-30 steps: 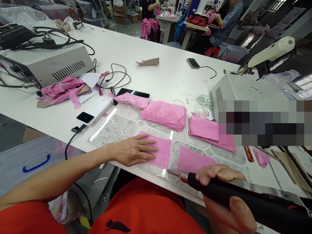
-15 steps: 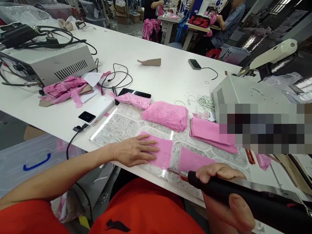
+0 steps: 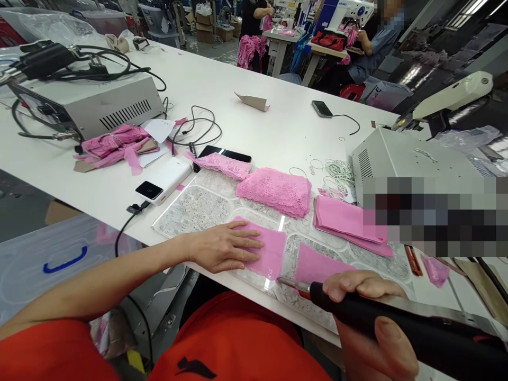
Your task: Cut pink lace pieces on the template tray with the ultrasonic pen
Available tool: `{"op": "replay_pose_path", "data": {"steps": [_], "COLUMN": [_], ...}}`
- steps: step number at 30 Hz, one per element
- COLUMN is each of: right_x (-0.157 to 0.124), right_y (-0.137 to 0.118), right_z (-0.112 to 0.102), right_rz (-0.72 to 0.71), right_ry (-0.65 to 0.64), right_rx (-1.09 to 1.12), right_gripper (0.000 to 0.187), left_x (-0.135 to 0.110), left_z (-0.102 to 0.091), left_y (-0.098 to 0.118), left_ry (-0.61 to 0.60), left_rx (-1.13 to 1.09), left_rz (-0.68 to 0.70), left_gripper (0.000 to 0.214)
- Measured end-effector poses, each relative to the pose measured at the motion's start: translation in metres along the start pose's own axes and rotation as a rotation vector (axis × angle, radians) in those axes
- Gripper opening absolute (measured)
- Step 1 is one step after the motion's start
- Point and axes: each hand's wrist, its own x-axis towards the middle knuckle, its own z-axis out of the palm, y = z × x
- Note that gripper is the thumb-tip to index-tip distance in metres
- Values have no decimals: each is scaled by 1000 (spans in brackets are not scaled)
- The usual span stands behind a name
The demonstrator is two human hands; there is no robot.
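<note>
My left hand [image 3: 224, 244] lies flat, fingers stretched out, on a pink fabric piece [image 3: 270, 253] at the near edge of a clear patterned mat [image 3: 190, 209]. My right hand [image 3: 373, 328] is wrapped round the black handle of a hot-cutter tool [image 3: 357, 312]. The tool's metal tip [image 3: 283, 282] points left, just below the gap between that piece and a second pink piece [image 3: 313, 263]. Behind them lie a heap of pink lace [image 3: 275, 190] and a stack of pink fabric [image 3: 349, 222].
A white power bank [image 3: 164, 181] and a black phone [image 3: 224, 153] sit left of the lace, with cables. Grey metal boxes stand at far left [image 3: 91, 106] and right [image 3: 397, 156]. Loose white elastic loops [image 3: 337, 172] lie nearby. Other people work at sewing tables behind.
The view has shifted slightly, so everything sits a little lower and to the right in frame. Both hands keep their places on the fabric and the tool.
</note>
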Motion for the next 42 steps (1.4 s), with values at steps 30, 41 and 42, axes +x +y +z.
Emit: {"op": "replay_pose_path", "data": {"steps": [30,41,42], "right_x": [17,16,16], "right_y": [24,35,36], "right_z": [86,111,114], "right_rz": [46,48,49], "right_ry": [-108,-194,-195], "right_rx": [156,195,193], "right_gripper": [26,26,27], "left_x": [-97,-100,-100], "left_z": [-11,-5,-4], "left_y": [-5,-11,-11], "left_ry": [206,221,225], "left_rx": [-101,-110,-111], "left_rz": [-247,-223,-217], "left_gripper": [40,45,45]}}
